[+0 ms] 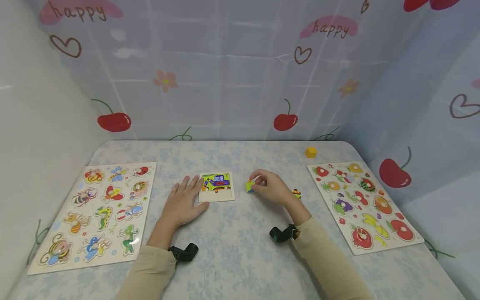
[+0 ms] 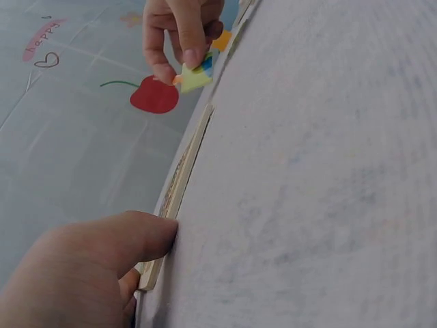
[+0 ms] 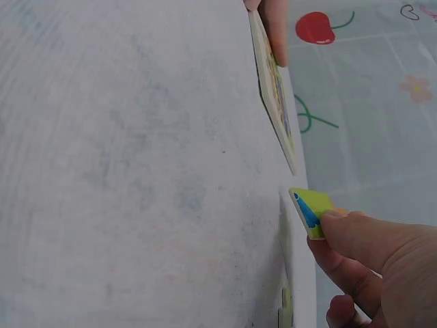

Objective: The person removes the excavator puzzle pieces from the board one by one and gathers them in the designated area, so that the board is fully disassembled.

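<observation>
A small jigsaw board (image 1: 217, 196) with a picture of a purple digger lies in the middle of the table, its front strip bare wood. My left hand (image 1: 182, 202) lies flat with spread fingers at the board's left side. In the left wrist view its thumb (image 2: 147, 236) touches the board's edge. To the right of the board, my right hand (image 1: 273, 188) pinches a green and blue jigsaw piece (image 3: 313, 205) between thumb and fingers. That piece is tilted, close over the table. Another jigsaw piece (image 1: 296, 193), partly hidden by the right wrist, lies to the right.
A large insect puzzle board (image 1: 129, 181) lies at the left, and a fruit puzzle board (image 1: 350, 225) at the right. A yellow block (image 1: 311, 152) sits near the back edge. Behind the table hangs a printed curtain (image 1: 225, 83).
</observation>
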